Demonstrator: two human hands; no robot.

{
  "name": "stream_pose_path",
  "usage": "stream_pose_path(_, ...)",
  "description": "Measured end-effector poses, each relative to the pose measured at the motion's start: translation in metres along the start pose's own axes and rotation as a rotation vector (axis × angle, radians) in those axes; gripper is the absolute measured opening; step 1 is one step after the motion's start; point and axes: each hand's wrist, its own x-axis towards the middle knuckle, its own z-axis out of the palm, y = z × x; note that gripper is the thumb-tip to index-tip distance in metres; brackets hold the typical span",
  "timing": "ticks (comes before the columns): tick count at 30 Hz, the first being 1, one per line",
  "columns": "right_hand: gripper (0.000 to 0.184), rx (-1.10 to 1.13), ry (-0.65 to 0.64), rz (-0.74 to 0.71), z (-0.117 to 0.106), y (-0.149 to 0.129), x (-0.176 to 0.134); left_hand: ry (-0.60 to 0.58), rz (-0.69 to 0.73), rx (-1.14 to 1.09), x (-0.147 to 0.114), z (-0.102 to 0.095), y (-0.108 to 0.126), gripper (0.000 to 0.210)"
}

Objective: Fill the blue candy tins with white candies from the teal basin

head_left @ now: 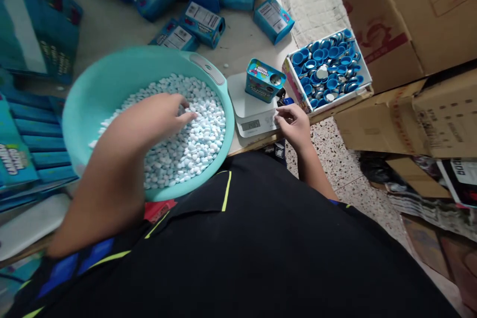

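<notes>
My left hand point(164, 117) reaches into a turquoise tub point(108, 67). Its curled fingers and thumb are down among small white and pale blue candies point(201, 134), and the fingertips are partly hidden. A blue tin point(264, 81) stands upright on a white digital scale point(238, 93), with a round opening in its top. The scale's display is lit, but its digits are hard to read. At the scale's front right edge is my right hand point(296, 126), thumb and fingers drawn together; whatever may be between the fingertips is too small to make out.
An open box point(331, 72) of blue and silver caps stands right of the scale. Several blue tins point(203, 22) lie at the back of the table. Blue cartons point(33, 134) are stacked at the left. Cardboard boxes point(410, 114) crowd the right, above the speckled floor point(335, 159).
</notes>
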Motion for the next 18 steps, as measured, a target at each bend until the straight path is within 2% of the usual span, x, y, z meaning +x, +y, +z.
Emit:
stream_pose_path(6,0.015,-0.111,0.078,-0.057,-0.003,-0.005,0.001,0.031,0.024,0.056,0.000,0.006,-0.007,0.044)
stream_pose_path(10,0.010,-0.072,0.222,-0.099,-0.007,-0.016,0.009,0.048,0.024,0.057,0.000,0.005,-0.009,0.043)
stream_pose_path(13,0.012,-0.010,0.316,-0.173,-0.008,-0.035,0.022,0.023,0.053,0.092,-0.002,0.003,-0.008,0.036)
stream_pose_path(15,0.015,0.025,0.310,-0.229,-0.007,-0.051,0.035,0.002,0.056,0.088,-0.001,0.002,-0.008,0.034)
stream_pose_path(18,0.017,0.015,0.225,-0.222,-0.002,-0.071,0.051,0.005,0.047,0.051,0.001,0.003,-0.010,0.035)
